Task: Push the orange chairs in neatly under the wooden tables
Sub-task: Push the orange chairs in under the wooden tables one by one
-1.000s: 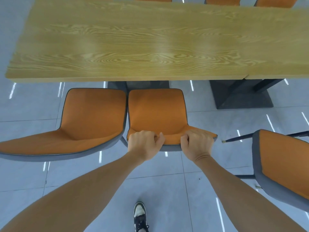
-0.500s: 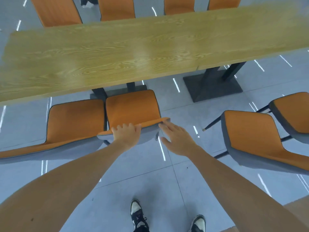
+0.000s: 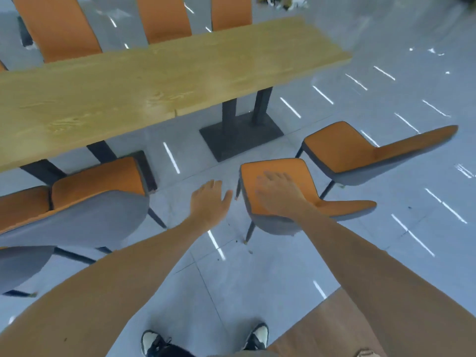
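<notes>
Right hand [image 3: 279, 193] spread, fingers loose, over the seat of an orange chair [image 3: 304, 199]; contact unclear (frame blurred). Left hand [image 3: 210, 202] open, empty, above grey floor [image 3: 257, 266] just left of that chair. Second pulled-out chair [image 3: 360, 155] beyond the right hand. Wooden table [image 3: 154, 83] ahead of both hands; tucked chair [image 3: 98, 199] left of the left hand. No readable writing or labels.

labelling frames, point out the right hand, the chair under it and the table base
right hand [image 3: 279, 193], head view, back of hand
nearest chair [image 3: 304, 173], head view, orange seat
table base [image 3: 242, 136], head view, dark floor plate
</notes>
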Demonstrator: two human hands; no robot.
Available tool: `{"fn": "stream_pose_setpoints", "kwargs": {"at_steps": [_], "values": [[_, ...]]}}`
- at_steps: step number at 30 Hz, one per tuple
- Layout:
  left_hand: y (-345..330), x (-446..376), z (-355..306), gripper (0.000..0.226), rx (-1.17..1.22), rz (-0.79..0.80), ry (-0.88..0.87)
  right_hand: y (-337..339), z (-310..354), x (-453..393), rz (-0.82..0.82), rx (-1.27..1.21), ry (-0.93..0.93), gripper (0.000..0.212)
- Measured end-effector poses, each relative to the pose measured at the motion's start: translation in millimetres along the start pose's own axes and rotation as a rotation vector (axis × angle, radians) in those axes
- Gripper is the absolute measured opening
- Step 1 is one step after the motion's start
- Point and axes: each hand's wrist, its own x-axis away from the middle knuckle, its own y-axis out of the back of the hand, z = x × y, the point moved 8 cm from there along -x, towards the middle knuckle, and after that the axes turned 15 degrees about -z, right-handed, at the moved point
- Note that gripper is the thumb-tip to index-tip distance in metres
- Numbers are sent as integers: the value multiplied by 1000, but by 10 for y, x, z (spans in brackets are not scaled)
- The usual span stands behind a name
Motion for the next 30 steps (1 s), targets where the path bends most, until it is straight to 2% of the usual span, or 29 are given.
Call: {"fn": "stream_pose_setpoints", "kwargs": {"at_steps": [3,5,8,12,15,17,22,27,30], "values": [[-186,-9,-881,40,103,-166,-106,148,-875,273,-159,11,-177,50],[-393,-10,-1298,33,127,-207,-148,150,-1304,474,-257,21,-273,49],[-826,0,-1693,36,162,-136,-137,-21,-1768,765,-293,31,-339,44],[-1493,54,-1997,47,174,9,-128,-413,-2228,1100,-206,20,-400,44],[-1934,112,-2120,48,152,148,-112,-636,-2488,1268,-201,-48,-393,29],[-2094,144,-2128,53,153,211,-34,-702,-2604,1261,-171,-58,-367,31],[-2093,80,-2135,39,157,122,53,-729,-2745,1096,-163,-52,-251,36],[-2037,51,-2167,46,12,-40,65,-776,-2774,982,-245,-139,-188,34],[-2047,-110,-2192,45,20,-56,94,-794,-2878,775,-257,-152,-154,34]]}}
